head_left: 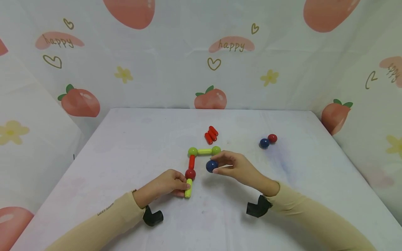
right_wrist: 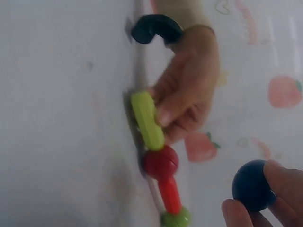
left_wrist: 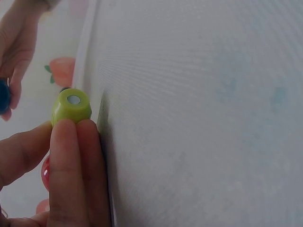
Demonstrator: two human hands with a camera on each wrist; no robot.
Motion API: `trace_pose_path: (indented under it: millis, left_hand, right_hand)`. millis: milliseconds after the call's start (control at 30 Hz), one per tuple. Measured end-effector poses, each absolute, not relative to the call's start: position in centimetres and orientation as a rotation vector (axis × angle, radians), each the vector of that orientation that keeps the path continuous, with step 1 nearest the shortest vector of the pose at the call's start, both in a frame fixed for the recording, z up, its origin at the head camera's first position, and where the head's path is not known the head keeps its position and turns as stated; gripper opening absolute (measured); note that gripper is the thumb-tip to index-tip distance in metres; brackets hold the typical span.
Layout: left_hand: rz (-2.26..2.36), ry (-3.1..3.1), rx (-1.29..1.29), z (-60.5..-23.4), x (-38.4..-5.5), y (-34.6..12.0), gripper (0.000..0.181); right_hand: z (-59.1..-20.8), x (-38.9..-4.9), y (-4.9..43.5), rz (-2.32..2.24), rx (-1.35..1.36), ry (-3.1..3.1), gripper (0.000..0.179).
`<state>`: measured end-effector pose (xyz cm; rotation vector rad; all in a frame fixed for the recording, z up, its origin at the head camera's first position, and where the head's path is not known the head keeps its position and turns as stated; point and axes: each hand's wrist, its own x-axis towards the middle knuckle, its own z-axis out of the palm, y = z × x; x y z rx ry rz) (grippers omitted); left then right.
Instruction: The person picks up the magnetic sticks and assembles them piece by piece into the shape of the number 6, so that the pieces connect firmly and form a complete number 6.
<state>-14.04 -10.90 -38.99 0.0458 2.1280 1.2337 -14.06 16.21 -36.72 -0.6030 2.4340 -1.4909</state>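
My left hand (head_left: 171, 182) pinches a yellow-green rod (head_left: 188, 188) whose upper end meets a red ball (head_left: 190, 174). From that ball a red rod (head_left: 192, 162) runs up to a green ball (head_left: 193, 151), and a second yellow-green rod (head_left: 205, 152) links it to another green ball (head_left: 216, 150). A dark blue ball (head_left: 211, 166) is held between the thumb and fingertips of my right hand (head_left: 235, 169), just right of this chain. In the left wrist view, the free end of the held rod (left_wrist: 72, 106) shows a round silvery disc (left_wrist: 73, 100).
Three loose red rods (head_left: 211, 135) lie behind the chain. Farther right on the white table (head_left: 150, 132) sit another blue ball (head_left: 264, 143) and a red ball (head_left: 272, 138), side by side. A printed cloth (head_left: 163, 69) hangs behind the table.
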Motion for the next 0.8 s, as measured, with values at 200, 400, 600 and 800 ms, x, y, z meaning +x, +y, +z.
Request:
trace_pose_path:
  millis: [200,400,600,800]
  left_hand:
    - [1.241,2.121,0.072,-39.0,-14.1,-11.0,0.019]
    - [1.264,2.106,0.129,-39.1,-14.2,-11.2,0.017]
    - [1.281,2.099,0.174,-39.1,-14.1,-11.2,0.016]
    - [1.270,2.110,0.180,-39.1,-14.1,-11.3,0.018]
  right_hand:
    - [-37.7,-13.8,14.2,-1.463,-0.703,2.295,0.035]
    - [-38.5,-13.2,12.5,-1.431,-0.766,2.176,0.033]
    - [-39.5,-12.7,11.4,-1.420,-0.832,2.087,0.033]
    - [-40.3,-12.3,10.9,-1.415,-0.890,2.042,0.033]
